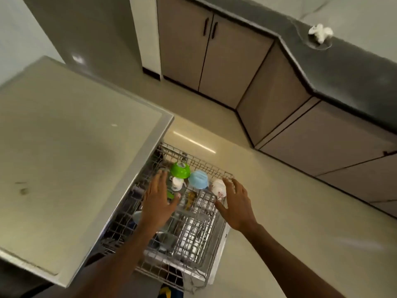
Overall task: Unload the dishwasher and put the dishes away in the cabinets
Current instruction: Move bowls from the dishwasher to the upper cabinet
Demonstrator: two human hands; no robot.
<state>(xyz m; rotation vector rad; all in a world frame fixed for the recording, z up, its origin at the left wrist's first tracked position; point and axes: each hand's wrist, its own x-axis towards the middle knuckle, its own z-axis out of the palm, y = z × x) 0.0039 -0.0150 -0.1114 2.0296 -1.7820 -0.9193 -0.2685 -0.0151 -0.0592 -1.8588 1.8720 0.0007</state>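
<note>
The rack (193, 229) is bare metal wire, the floor (268, 201) glossy, and the green bowl (180, 169) probably smooth plastic.

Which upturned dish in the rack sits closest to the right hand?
The white bowl, right beside the right hand; the blue bowl and green bowl sit farther left.

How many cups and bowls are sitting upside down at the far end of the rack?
3: a green bowl at the far end, a blue bowl beside it, a white cup by the right hand. A small mug lies sideways; more may be hidden.
</note>
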